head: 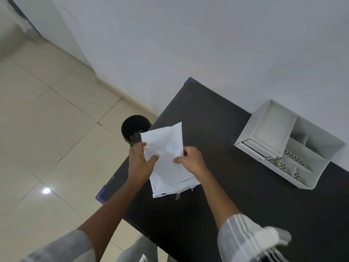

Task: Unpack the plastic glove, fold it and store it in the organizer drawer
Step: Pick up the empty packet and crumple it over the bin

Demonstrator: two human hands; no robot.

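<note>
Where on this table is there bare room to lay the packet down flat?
Bare dark table runs between the white packet and the organizer, and nearer you, below the organizer. The organizer crowds the wall edge.

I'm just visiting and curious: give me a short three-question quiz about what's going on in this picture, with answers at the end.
1. True or false: the white packet lies flat on the black table, untouched.
2. Which holds the packet? A) only the left hand B) only the right hand C) both hands
3. Fill in: the white organizer stands on the table against the ____, to the right of the hands.

Key
1. False: it is held up over the table's left part.
2. C: one hand grips each side edge.
3. Wall. A black bin stands on the floor by the table's left edge.
</note>
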